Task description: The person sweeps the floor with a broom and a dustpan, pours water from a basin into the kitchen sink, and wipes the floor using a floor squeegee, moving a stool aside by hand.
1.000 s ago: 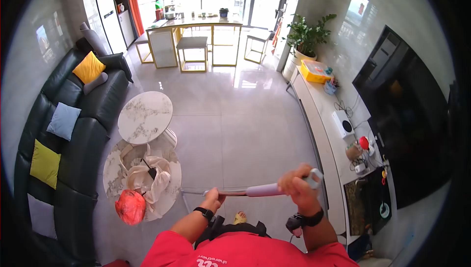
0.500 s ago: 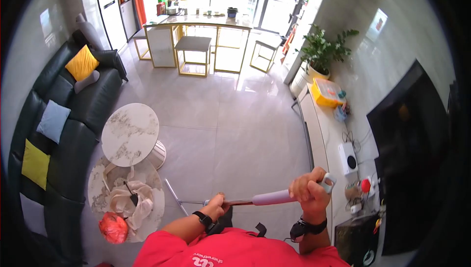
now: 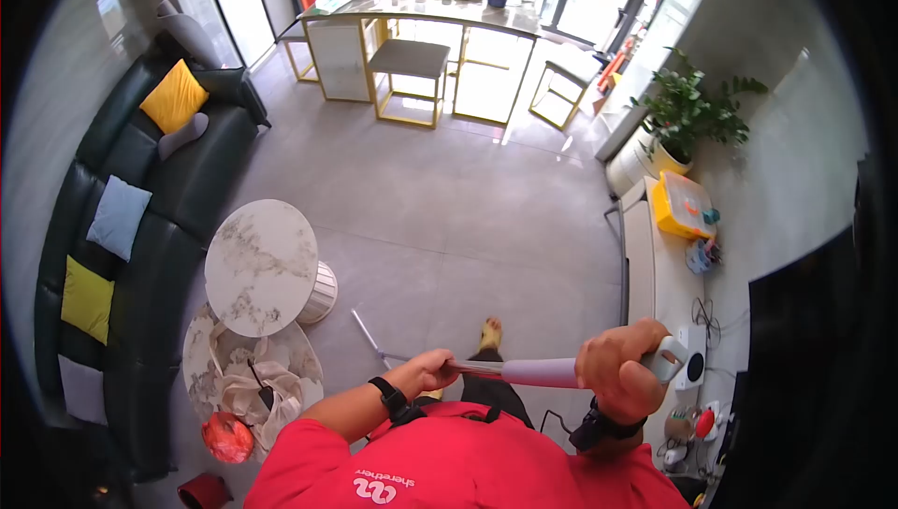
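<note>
A floor squeegee runs across in front of me, with a lavender grip (image 3: 541,372), a metal pole and a thin pale bar head (image 3: 371,339) low at the floor. My left hand (image 3: 432,370) is closed around the pole just below the grip. My right hand (image 3: 622,370) wraps the upper end of the grip, and a grey end loop (image 3: 666,359) sticks out beyond it. The bar head lies to the right of the round marble-patterned table (image 3: 262,266). Part of the pole is hidden by my left hand.
A lower table (image 3: 201,369) carries a cloth bag (image 3: 257,387) and a red plastic bag (image 3: 227,437). The dark sofa (image 3: 201,177) lines the left. A long cabinet (image 3: 641,266) stands right, with a potted plant (image 3: 687,116) beyond. Stools (image 3: 410,58) stand by the counter (image 3: 421,11).
The view has turned, and the room appears shifted right. My foot now shows ahead of my body. Both hands keep hold of the squeegee, their place in view slightly further right.
</note>
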Available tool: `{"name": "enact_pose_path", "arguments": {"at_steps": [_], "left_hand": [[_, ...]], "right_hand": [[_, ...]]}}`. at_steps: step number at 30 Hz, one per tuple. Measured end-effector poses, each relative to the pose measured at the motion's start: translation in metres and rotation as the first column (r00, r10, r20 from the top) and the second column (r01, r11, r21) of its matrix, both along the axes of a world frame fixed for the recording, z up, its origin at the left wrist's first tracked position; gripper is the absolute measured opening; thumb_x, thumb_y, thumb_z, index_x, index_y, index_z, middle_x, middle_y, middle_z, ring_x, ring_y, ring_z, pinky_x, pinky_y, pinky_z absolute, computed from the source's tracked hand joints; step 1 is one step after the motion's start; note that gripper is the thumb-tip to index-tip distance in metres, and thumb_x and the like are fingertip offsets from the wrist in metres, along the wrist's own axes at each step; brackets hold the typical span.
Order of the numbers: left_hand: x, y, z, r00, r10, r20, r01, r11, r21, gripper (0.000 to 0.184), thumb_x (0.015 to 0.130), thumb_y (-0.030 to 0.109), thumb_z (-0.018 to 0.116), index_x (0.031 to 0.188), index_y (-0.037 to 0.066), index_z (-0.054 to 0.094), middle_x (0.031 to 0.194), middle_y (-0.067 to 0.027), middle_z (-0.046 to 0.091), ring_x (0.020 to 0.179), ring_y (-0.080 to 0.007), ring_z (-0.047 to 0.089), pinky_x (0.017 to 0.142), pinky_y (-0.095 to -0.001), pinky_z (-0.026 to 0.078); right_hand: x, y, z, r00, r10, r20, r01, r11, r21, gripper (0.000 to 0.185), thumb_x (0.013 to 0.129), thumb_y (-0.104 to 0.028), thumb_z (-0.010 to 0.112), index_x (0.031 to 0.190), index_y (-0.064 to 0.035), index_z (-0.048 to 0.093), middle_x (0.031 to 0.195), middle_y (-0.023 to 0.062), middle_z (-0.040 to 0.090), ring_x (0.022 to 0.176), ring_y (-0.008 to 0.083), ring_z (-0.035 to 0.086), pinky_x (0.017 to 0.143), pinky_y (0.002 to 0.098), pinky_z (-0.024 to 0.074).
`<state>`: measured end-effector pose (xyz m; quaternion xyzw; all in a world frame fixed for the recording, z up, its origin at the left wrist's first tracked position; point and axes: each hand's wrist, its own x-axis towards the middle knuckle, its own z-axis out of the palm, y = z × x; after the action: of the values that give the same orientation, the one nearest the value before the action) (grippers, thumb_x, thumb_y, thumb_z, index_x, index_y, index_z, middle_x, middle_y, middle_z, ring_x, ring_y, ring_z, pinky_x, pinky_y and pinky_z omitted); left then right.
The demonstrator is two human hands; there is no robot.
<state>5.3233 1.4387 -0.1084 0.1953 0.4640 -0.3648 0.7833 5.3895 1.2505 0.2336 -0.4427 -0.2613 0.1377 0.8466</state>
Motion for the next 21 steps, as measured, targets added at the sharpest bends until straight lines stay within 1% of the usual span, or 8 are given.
{"name": "enact_pose_path", "arguments": {"at_steps": [2,4,6,11,13,15,18,21], "left_hand": [[0.026,0.010,-0.001,0.999,0.046,0.021,-0.046,0.999,-0.013,0.012,0.082,0.012,0.047,0.072,0.006,0.042,0.065,-0.0032,0.046,0.056,-0.0167,0.051,0.056,-0.0282,0.049],[0.052,0.017,0.001,0.994,0.099,0.053,-0.098,0.995,-0.023,0.012,0.082,0.012,0.047,0.073,0.007,0.042,0.066,-0.0031,0.047,0.057,-0.0162,0.052,0.056,-0.0279,0.050],[0.086,0.024,0.007,0.992,0.112,0.051,-0.116,0.988,0.097,0.010,0.081,0.011,0.047,0.072,0.008,0.043,0.064,-0.0021,0.047,0.056,-0.0155,0.052,0.054,-0.0284,0.049],[0.167,0.043,-0.013,0.970,0.236,-0.052,-0.220,0.953,0.206,0.010,0.081,0.014,0.045,0.073,0.008,0.047,0.064,-0.0028,0.051,0.056,-0.0164,0.055,0.055,-0.0309,0.051],[0.200,0.049,-0.012,0.979,0.190,-0.069,-0.172,0.962,0.211,0.009,0.079,0.015,0.047,0.073,0.009,0.047,0.061,-0.0028,0.050,0.053,-0.0161,0.054,0.053,-0.0303,0.051],[0.230,0.054,-0.011,0.967,0.250,-0.046,-0.237,0.951,0.199,0.007,0.077,0.015,0.049,0.072,0.010,0.048,0.059,-0.0022,0.050,0.051,-0.0160,0.054,0.053,-0.0299,0.051],[0.268,0.067,-0.003,0.937,0.348,0.022,-0.343,0.908,0.242,0.006,0.075,0.013,0.051,0.070,0.011,0.048,0.061,-0.0008,0.051,0.052,-0.0153,0.055,0.051,-0.0287,0.050],[0.302,0.095,0.009,0.892,0.443,0.095,-0.451,0.850,0.271,0.007,0.074,0.013,0.053,0.070,0.011,0.048,0.061,-0.0009,0.050,0.051,-0.0153,0.054,0.050,-0.0282,0.049]], "right_hand": [[0.041,0.007,-0.006,0.996,0.068,0.058,-0.071,0.996,0.047,0.020,0.080,-0.010,0.058,0.069,-0.0039,0.042,0.049,0.0069,0.046,0.040,0.0134,0.041,0.046,0.0305,0.0406],[0.085,0.015,-0.015,0.994,0.106,0.026,-0.107,0.992,0.066,0.019,0.080,-0.010,0.057,0.070,-0.0040,0.042,0.049,0.0070,0.046,0.040,0.0136,0.041,0.045,0.0305,0.0403],[0.136,0.025,-0.024,0.987,0.160,0.009,-0.160,0.984,0.081,0.017,0.081,-0.007,0.055,0.071,-0.0038,0.042,0.050,0.0071,0.047,0.040,0.0136,0.041,0.045,0.0304,0.0395],[0.239,0.051,-0.026,0.952,0.305,-0.024,-0.305,0.952,0.010,0.014,0.079,-0.004,0.052,0.070,-0.0027,0.042,0.051,0.0067,0.047,0.042,0.0129,0.041,0.045,0.0300,0.0394],[0.273,0.060,-0.020,0.949,0.313,-0.025,-0.314,0.948,-0.042,0.014,0.078,-0.003,0.052,0.069,-0.0029,0.042,0.051,0.0069,0.047,0.042,0.0131,0.042,0.046,0.0300,0.0397],[0.301,0.073,-0.015,0.945,0.324,-0.046,-0.327,0.943,-0.064,0.013,0.077,-0.003,0.052,0.069,-0.0032,0.042,0.051,0.0066,0.047,0.043,0.0134,0.042,0.046,0.0302,0.0403],[0.332,0.093,-0.013,0.953,0.301,-0.046,-0.300,0.954,0.012,0.018,0.078,-0.008,0.058,0.070,-0.0041,0.042,0.051,0.0056,0.047,0.042,0.0145,0.044,0.046,0.0308,0.0413],[0.359,0.123,-0.005,0.902,0.402,0.159,-0.409,0.912,0.015,0.024,0.078,-0.014,0.063,0.069,-0.0054,0.043,0.050,0.0052,0.049,0.042,0.0151,0.048,0.045,0.0309,0.0451]]}}
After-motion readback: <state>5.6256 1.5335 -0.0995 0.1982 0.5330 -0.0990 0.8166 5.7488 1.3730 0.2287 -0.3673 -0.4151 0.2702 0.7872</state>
